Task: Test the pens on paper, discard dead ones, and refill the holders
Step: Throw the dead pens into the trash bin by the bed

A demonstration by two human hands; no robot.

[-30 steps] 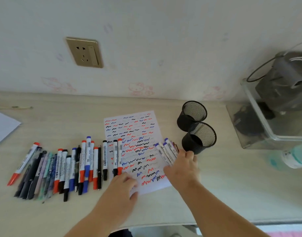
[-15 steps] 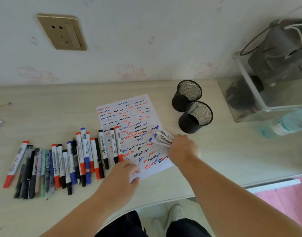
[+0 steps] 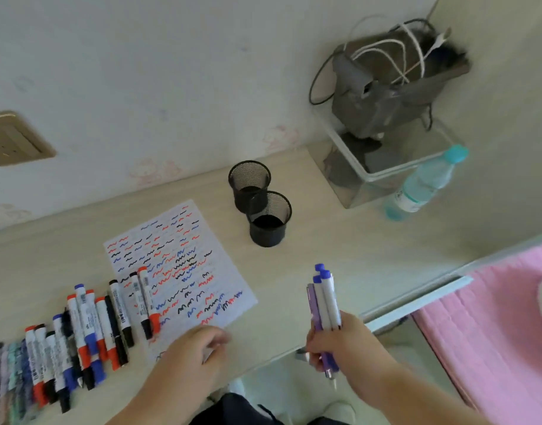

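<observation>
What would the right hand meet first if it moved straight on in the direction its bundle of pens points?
Probably the nearer mesh holder. The right hand holds the pen bundle pointing up-frame, slightly left, over bare desk. Depth is unclear, so it might pass just right of the holder.

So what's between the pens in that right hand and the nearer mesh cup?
Nothing: the head view shows bare desk between the bundle of pens in the right hand and the nearer mesh cup.
</observation>
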